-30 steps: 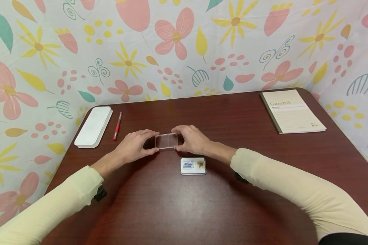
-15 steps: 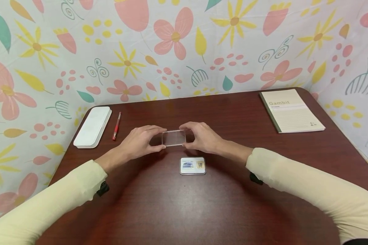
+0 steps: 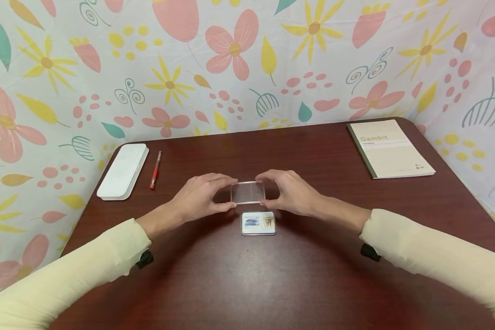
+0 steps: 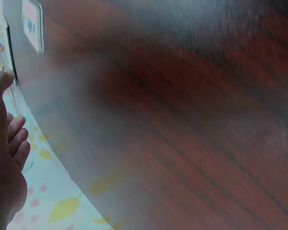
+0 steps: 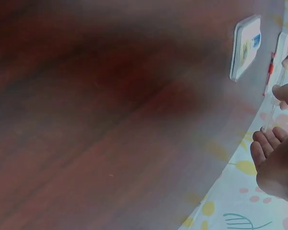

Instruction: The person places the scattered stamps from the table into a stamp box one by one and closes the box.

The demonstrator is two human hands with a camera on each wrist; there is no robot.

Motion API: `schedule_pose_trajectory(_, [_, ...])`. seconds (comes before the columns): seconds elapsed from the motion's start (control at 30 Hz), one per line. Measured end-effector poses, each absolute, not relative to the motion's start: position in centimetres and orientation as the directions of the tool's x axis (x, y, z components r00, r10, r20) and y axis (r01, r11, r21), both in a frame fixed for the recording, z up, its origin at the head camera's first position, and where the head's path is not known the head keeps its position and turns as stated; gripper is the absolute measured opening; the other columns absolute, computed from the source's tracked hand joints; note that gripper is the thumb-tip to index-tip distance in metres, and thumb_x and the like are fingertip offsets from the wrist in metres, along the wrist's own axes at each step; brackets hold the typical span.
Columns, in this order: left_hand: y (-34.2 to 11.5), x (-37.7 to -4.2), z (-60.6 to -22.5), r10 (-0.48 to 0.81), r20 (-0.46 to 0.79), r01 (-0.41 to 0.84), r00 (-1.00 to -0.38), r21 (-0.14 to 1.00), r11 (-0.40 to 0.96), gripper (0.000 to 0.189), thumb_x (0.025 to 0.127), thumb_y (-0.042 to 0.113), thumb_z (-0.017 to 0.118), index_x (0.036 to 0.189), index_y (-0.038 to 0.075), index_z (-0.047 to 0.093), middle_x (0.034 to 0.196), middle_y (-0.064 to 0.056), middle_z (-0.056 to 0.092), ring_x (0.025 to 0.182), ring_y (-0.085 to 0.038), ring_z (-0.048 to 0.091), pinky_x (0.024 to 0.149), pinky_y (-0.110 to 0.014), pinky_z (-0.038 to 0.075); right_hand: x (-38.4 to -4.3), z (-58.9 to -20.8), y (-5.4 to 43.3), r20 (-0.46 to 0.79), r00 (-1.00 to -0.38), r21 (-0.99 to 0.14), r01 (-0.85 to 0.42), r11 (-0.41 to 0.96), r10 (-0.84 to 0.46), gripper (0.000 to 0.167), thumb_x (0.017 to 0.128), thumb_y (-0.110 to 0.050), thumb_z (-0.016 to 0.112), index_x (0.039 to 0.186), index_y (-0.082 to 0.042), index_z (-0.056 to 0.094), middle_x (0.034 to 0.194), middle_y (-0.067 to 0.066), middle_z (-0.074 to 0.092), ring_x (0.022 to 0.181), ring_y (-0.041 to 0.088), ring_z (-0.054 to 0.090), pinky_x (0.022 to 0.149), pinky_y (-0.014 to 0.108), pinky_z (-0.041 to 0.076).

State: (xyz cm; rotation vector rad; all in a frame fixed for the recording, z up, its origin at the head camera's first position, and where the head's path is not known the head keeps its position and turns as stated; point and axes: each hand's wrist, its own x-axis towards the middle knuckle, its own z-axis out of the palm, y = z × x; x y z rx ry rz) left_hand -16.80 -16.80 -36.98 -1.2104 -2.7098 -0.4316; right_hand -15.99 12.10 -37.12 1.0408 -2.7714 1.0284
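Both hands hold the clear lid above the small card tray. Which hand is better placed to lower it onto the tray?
Neither clearly. The left hand and right hand each pinch one end of the clear lid, just behind the card tray. Both sit about equally near, so lowering it together looks safest.

The clear lid [image 3: 248,192] sits between both hands, behind the card tray [image 3: 258,223] on the table [image 3: 297,275].
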Motion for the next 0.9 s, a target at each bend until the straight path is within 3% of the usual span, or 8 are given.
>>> schedule_pose_trajectory(0.3, [-15.9, -15.2, -37.6, 0.729, 0.253, 0.772, -0.636, 0.199, 0.604, 0.058, 0.088, 0.041, 0.088, 0.135, 0.011, 0.072, 0.129, -0.003, 0.074, 0.117, -0.018, 0.070, 0.092, -0.041, 0.060, -13.8, -37.7, 13.2, 0.223, -0.778, -0.583, -0.589, 0.559, -0.587, 0.059, 0.081, -0.011, 0.094, 0.133, 0.001, 0.069, 0.123, 0.009, 0.075, 0.111, 0.022, 0.071, 0.097, 0.046, 0.056])
schedule_pose_trajectory(0.9, [-14.9, -12.8, -39.0, 0.729, 0.231, 0.765, -0.644, 0.187, 0.616, 0.058, 0.087, 0.044, 0.089, 0.134, 0.014, 0.074, 0.128, 0.000, 0.074, 0.117, -0.016, 0.070, 0.090, -0.038, 0.060, -11.1, -39.3, 14.0, 0.197, -0.793, -0.595, -0.564, 0.573, -0.577, 0.057, 0.080, -0.006, 0.093, 0.131, 0.000, 0.069, 0.123, 0.009, 0.075, 0.105, 0.020, 0.071, 0.093, 0.042, 0.057])
